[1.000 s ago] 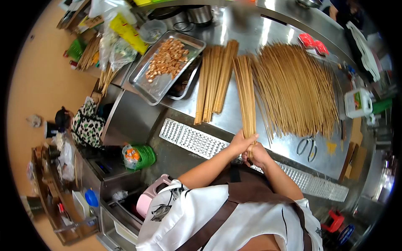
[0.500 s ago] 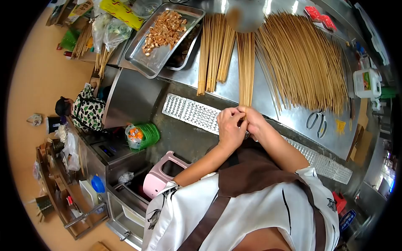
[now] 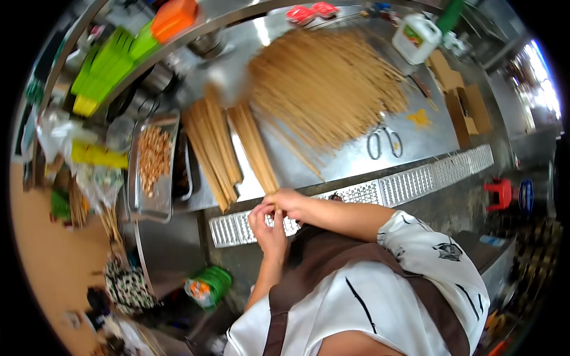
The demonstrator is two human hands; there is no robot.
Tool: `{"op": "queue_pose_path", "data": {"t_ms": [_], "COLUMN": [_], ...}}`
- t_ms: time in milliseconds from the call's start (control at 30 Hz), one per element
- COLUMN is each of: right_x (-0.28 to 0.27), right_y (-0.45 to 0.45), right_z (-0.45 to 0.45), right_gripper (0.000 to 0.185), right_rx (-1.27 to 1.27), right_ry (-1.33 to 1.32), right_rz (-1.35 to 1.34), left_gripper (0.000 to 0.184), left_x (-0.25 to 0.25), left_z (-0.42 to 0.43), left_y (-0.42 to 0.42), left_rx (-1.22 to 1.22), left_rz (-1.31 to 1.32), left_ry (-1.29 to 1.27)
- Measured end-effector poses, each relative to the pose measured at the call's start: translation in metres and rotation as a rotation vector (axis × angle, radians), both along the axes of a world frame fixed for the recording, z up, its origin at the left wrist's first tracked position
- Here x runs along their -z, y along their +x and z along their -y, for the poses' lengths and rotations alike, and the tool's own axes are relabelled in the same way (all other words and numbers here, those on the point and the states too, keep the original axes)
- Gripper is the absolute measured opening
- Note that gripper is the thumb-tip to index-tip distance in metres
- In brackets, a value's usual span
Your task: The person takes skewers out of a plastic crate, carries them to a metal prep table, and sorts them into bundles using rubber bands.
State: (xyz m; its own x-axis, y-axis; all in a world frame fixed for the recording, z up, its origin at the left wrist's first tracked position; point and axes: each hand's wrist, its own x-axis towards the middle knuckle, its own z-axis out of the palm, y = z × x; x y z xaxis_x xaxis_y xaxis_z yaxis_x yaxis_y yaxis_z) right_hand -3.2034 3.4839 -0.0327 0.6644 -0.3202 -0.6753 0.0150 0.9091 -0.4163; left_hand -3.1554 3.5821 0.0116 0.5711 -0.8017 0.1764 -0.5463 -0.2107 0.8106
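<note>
A narrow bundle of thin wooden skewers (image 3: 254, 148) lies on the steel table, its near end sticking out past the front edge. My right hand (image 3: 288, 203) is closed round that near end. Just below it, touching, my left hand (image 3: 268, 230) has its fingers bent and pinched near the tips of the skewers; what is between them is hidden. To the left lie more skewer bundles (image 3: 208, 151) side by side. A wide spread of loose skewers (image 3: 326, 86) covers the table on the right, with scissors (image 3: 385, 142) near its lower edge.
A metal tray (image 3: 138, 199) of chopped brown pieces stands at the left. A white jug (image 3: 417, 38) and a cardboard box (image 3: 469, 110) are at the right. Perforated metal plates (image 3: 409, 184) run along the floor below the table. Another person (image 3: 127, 282) is at the lower left.
My view has swung to the right, so the table appears rotated and farther left. Both hands stay together at the near end of the same bundle, with the left fingers slightly shifted.
</note>
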Motion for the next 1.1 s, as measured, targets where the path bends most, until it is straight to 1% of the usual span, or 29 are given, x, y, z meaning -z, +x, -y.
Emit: {"op": "queue_pose_path", "data": {"t_ms": [33, 67, 100, 133, 167, 233, 267, 300, 367, 400, 433, 467, 500, 533, 567, 600, 633, 667, 700, 767, 800, 833, 867, 900, 967, 1000, 1067, 1100], "right_x": [0.003, 0.006, -0.004, -0.001, 0.003, -0.005, -0.002, -0.004, -0.009, 0.008, -0.009, 0.005, 0.014, 0.001, 0.02, 0.01, 0.001, -0.001, 0.003, -0.021, -0.019, -0.013, -0.009, -0.011, -0.024, -0.023, -0.018, -0.016], "right_y": [0.005, 0.007, 0.006, 0.01, 0.017, 0.021, 0.026, 0.027, 0.029, 0.041, 0.035, 0.045, 0.049, 0.046, 0.056, 0.051, 0.044, 0.045, 0.043, 0.028, 0.026, 0.026, 0.025, 0.02, 0.006, 0.002, -0.007, -0.011], "right_z": [-0.003, -0.005, -0.007, -0.014, -0.019, -0.022, -0.022, -0.023, -0.022, -0.025, -0.022, -0.024, -0.029, -0.028, -0.03, -0.028, -0.027, -0.024, -0.023, -0.016, -0.013, -0.011, -0.009, -0.008, -0.004, -0.002, 0.003, 0.005], "right_gripper": [0.009, 0.01, 0.011, 0.012, 0.012, 0.012, 0.012, 0.012, 0.015, 0.014, 0.012, 0.011, 0.011, 0.013, 0.014, 0.012, 0.01, 0.011, 0.009, 0.011, 0.011, 0.013, 0.015, 0.015, 0.018, 0.018, 0.019, 0.019], "right_rx": [0.051, 0.068, 0.087, 0.139, 0.186, 0.172, 0.147, 0.164, 0.167, 0.172, 0.091, 0.066, 0.237, 0.274, 0.289, 0.23, 0.157, 0.109, 0.133, 0.065, 0.071, 0.047, 0.024, 0.033, 0.01, -0.002, -0.025, -0.056], "right_ry": [-0.007, -0.016, -0.018, 0.014, 0.047, -0.019, -0.072, -0.066, -0.168, -0.179, -0.261, -0.413, -0.202, -0.069, 0.092, 0.139, 0.129, 0.132, 0.169, 0.144, 0.13, 0.151, 0.171, 0.165, 0.208, 0.251, 0.241, 0.243], "right_rz": [-0.001, -0.066, -0.061, -0.057, -0.053, -0.134, -0.243, -0.242, -0.256, -0.232, -0.221, -0.256, -0.02, 0.112, 0.249, 0.306, 0.34, 0.267, 0.233, 0.185, 0.188, 0.275, 0.361, 0.365, 0.362, 0.37, 0.389, 0.409], "left_gripper": [0.014, 0.013, 0.012, 0.012, 0.012, 0.012, 0.011, 0.011, 0.011, 0.011, 0.012, 0.012, 0.012, 0.012, 0.012, 0.013, 0.015, 0.016, 0.018, 0.031, 0.029, 0.028, 0.027, 0.027, 0.031, 0.033, 0.037, 0.039], "left_x": [0.003, 0.003, 0.0, 0.002, 0.002, 0.0, 0.004, 0.008, 0.017, 0.026, 0.034, 0.04, 0.046, 0.041, 0.03, 0.026, 0.022, 0.012, 0.001, -0.008, -0.027, -0.048, -0.065, -0.048, 0.004, 0.011, 0.02, 0.025], "left_z": [0.001, 0.002, 0.0, -0.001, 0.0, -0.002, -0.003, -0.003, -0.001, -0.001, -0.002, -0.004, -0.004, -0.002, -0.003, -0.006, -0.008, -0.009, -0.013, -0.026, -0.031, -0.037, -0.037, -0.04, -0.046, -0.041, -0.016, -0.007], "left_y": [0.0, 0.001, 0.002, 0.002, 0.003, 0.004, 0.006, 0.007, 0.01, 0.016, 0.019, 0.026, 0.032, 0.032, 0.033, 0.039, 0.043, 0.042, 0.043, 0.057, 0.059, 0.061, 0.059, 0.079, 0.138, 0.147, 0.153, 0.16], "left_rx": [-0.005, 0.015, 0.03, 0.05, 0.075, 0.058, 0.017, 0.035, -0.165, -0.171, -0.211, -0.185, -0.153, -0.166, -0.173, -0.121, -0.072, -0.032, 0.007, 0.323, 0.364, 0.405, 0.309, 0.321, 0.514, 0.428, 0.281, 0.289], "left_rz": [0.124, 0.186, 0.245, 0.283, 0.284, 0.37, 0.304, 0.306, -0.189, -0.115, -0.15, -0.142, -0.14, -0.344, -0.547, -0.552, -0.55, -0.807, -1.057, -1.111, -1.265, -1.419, -1.419, -1.417, -1.461, -1.205, -0.439, -0.122], "left_ry": [-0.004, -0.016, -0.022, -0.017, -0.023, -0.059, -0.026, -0.025, -0.027, -0.055, -0.098, -0.137, -0.183, -0.182, -0.17, -0.123, -0.079, -0.139, -0.19, -0.267, -0.271, -0.268, -0.197, -0.193, -0.086, -0.01, 0.301, 0.429]}}
